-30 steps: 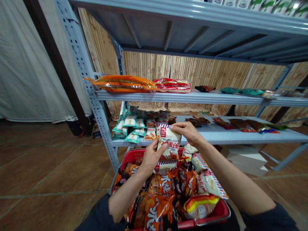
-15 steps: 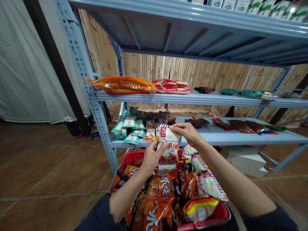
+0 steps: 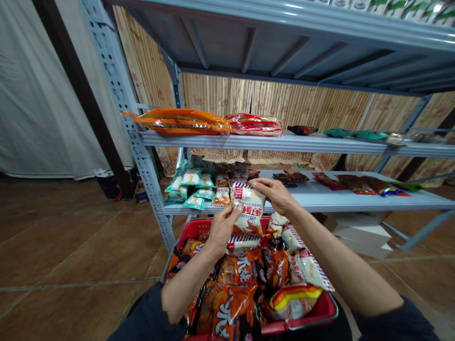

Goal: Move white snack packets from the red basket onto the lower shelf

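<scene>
The snack bag is thin plastic film, glossy and crinkled, with bright highlights along its creases. The basket is smooth, shiny red plastic. The shelving upright and shelf are painted metal, smooth with a soft sheen. Behind them, the wall panel looks like ribbed, matt wood or bamboo. The curtain is creased, matt cloth, the floor tiles are lightly glossy ceramic, and the sleeve is dark, matt cloth
</scene>
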`<state>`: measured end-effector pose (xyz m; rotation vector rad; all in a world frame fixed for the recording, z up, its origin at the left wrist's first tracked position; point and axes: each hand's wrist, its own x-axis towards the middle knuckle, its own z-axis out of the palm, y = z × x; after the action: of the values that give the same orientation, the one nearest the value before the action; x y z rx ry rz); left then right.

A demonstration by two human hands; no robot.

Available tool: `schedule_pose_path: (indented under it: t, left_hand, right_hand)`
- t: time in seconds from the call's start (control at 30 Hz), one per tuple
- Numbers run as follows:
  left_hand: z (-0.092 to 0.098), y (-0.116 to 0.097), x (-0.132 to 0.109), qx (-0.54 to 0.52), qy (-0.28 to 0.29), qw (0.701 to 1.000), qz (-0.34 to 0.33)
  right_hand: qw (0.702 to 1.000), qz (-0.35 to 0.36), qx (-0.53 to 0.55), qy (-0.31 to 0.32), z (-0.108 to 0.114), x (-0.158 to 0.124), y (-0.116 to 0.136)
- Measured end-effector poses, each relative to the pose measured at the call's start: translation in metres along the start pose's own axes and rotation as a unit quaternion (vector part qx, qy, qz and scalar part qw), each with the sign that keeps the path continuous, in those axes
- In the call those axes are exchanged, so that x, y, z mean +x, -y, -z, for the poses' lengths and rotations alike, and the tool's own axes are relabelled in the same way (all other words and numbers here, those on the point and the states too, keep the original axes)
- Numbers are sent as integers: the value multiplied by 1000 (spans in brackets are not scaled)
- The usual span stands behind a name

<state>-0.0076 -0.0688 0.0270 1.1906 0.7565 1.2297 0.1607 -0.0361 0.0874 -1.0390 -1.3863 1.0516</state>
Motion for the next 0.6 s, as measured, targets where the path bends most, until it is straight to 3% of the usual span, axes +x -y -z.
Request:
schedule_pose_path:
  t: [0.13, 0.27, 0.6]
  left_hand:
    - [2, 1, 6, -64, -20, 998, 4]
    - [5, -2, 8, -87, -4, 996, 8]
    - [10, -10, -3, -78, 55, 995, 21]
  right_hand:
    - [998, -43, 51, 20, -1, -4, -8]
    - [994, -62, 81, 37, -5, -7, -21]
    - [989, -62, 136, -13, -7, 0, -20]
